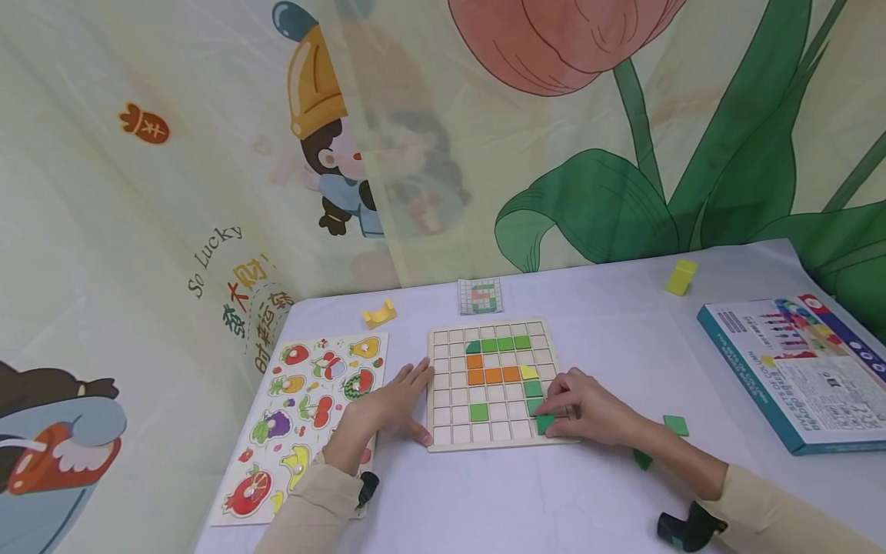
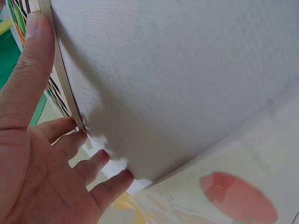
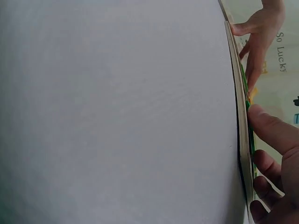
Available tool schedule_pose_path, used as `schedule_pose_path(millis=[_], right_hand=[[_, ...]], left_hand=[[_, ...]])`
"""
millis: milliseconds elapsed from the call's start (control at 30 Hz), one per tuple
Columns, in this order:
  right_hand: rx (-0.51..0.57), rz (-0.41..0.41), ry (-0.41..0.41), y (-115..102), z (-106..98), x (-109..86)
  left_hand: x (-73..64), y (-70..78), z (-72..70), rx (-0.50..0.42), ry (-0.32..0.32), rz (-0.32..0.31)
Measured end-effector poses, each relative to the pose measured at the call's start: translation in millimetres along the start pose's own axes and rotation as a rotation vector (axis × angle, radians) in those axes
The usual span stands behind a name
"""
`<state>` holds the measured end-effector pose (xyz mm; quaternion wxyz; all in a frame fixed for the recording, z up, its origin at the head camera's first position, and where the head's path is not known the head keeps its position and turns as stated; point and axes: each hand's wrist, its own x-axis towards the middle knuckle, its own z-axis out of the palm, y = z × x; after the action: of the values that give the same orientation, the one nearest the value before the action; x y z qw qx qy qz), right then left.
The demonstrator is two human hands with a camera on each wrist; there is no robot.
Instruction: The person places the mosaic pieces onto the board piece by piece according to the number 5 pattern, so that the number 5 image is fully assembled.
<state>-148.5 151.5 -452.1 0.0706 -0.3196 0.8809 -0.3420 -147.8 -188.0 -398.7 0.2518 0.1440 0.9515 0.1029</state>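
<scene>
A wooden grid board [image 1: 453, 438] lies on the table with green, orange and yellow tiles in its cells. At its lower right, my right hand [image 1: 588, 408] holds a green square tile [image 1: 544, 423] with thumb and fingertips. In the right wrist view the thumb [image 3: 266, 123] touches thin green at the board's edge [image 3: 238, 93]; the fingers partly hide the cells. My left hand [image 1: 401, 406] rests against the board's left edge, fingers fairly straight. The left wrist view shows its thumb [image 2: 35, 60] and fingertips along that edge.
A fruit picture board [image 1: 291, 415] lies left. Behind the grid board are a small pattern card [image 1: 480, 296] and a yellow arch block [image 1: 379, 314]. A yellow block [image 1: 681, 277] and a box [image 1: 796, 377] stand right. Loose green tiles [image 1: 675, 425] lie by the right forearm.
</scene>
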Motion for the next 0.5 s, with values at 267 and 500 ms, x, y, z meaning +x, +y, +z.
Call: schedule_pose_path(millis=[267,500], right_hand=[[-0.018,0.004,0.006,-3.3,0.4,0.5],[-0.026,0.007,-0.003,-5.9,0.4,0.8]], left_hand=[[0.4,-0.5,0.2,-0.004,-0.001,-0.002],[1.4,-1.1,0.8,0.009,-0.004,-0.002]])
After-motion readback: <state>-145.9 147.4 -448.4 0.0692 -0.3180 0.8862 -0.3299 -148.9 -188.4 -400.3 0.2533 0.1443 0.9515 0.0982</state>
